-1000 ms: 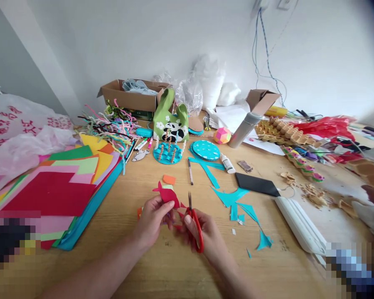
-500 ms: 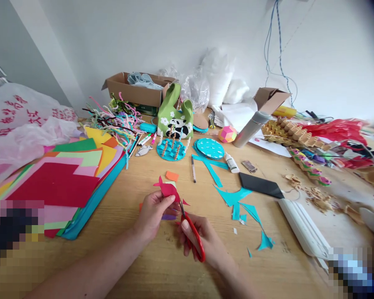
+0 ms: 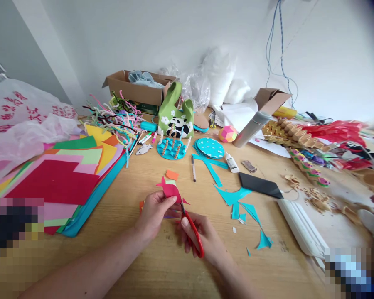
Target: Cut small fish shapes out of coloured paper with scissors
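Note:
Between the thumb and fingers of my left hand (image 3: 154, 211) is a red paper cutout (image 3: 171, 190), shaped like a fish with a forked tail pointing away from me. My right hand (image 3: 202, 234) grips red-handled scissors (image 3: 195, 232), their blades up against the right edge of the cutout. How far the blades are apart is hard to make out. Just beyond the cutout lie an orange paper piece (image 3: 172, 174) and a pale green scrap, partly covered. A purple scrap shows under my hands.
Stacked coloured paper (image 3: 50, 182) covers the left side. Blue paper scraps (image 3: 233, 195), a pen (image 3: 193, 168), a glue bottle (image 3: 231, 162) and a black phone-like slab (image 3: 260, 185) lie to the right. Farther back stand a green panda bag (image 3: 176, 114) and a grey tumbler (image 3: 252, 128).
The red cutout has turned slightly in my left hand, and the scissors have shifted a little with it. The rest of the table looks the same.

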Demonstrator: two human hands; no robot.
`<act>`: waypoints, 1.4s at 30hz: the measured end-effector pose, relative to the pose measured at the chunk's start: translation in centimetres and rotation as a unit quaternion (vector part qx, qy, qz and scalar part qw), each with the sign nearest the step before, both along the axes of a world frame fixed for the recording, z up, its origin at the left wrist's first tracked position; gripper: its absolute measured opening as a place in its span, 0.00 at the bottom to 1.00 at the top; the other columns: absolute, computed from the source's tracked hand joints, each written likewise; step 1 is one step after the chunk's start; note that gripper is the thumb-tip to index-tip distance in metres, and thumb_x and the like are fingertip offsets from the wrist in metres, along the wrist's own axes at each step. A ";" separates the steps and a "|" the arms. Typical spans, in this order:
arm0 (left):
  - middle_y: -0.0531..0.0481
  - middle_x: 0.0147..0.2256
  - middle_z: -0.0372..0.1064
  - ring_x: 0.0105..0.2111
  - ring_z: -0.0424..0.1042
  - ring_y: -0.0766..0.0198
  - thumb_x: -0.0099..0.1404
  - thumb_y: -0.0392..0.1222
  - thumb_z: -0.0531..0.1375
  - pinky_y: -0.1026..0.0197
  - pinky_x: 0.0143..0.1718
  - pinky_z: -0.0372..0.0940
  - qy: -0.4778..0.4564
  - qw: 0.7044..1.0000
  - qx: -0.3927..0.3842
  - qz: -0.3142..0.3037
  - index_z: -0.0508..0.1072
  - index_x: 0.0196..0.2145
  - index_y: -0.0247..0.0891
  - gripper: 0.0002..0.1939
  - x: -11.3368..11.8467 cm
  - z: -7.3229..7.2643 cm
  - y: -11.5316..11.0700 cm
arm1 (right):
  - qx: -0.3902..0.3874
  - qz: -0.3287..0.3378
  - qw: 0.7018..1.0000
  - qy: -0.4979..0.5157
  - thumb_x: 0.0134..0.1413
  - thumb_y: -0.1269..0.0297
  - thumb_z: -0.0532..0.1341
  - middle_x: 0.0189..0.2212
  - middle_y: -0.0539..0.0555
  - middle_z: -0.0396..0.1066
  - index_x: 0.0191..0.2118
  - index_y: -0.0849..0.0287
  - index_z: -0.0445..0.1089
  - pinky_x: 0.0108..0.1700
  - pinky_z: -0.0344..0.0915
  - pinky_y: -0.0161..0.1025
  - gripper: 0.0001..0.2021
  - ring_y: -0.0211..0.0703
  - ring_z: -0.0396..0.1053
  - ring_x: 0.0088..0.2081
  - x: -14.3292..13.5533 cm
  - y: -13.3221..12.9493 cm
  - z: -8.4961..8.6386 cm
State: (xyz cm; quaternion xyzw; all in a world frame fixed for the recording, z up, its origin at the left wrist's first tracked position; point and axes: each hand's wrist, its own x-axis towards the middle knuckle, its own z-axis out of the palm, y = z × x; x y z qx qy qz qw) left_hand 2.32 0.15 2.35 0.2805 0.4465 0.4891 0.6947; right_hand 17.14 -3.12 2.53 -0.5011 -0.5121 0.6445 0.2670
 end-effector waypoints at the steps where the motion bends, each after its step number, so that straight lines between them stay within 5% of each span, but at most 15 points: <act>1: 0.45 0.27 0.76 0.28 0.76 0.59 0.51 0.46 0.68 0.60 0.29 0.70 -0.001 1.000 0.001 -0.001 0.75 0.30 0.33 0.13 0.0 0.0 0.0 | 0.000 -0.001 1.000 0.000 0.48 0.33 0.57 0.14 0.45 0.62 0.27 0.60 0.61 0.14 0.51 0.28 0.30 0.29 0.57 0.12 0.0 0.0 0.1; 42: 0.44 0.30 0.77 0.31 0.76 0.57 0.53 0.44 0.66 0.60 0.30 0.71 -0.014 1.000 0.017 -0.010 0.76 0.30 0.33 0.11 0.3 0.0 -0.1 | 0.027 -0.008 0.999 -0.023 0.50 0.34 0.58 0.13 0.44 0.59 0.25 0.59 0.59 0.14 0.48 0.27 0.28 0.30 0.59 0.13 0.3 0.0 -0.5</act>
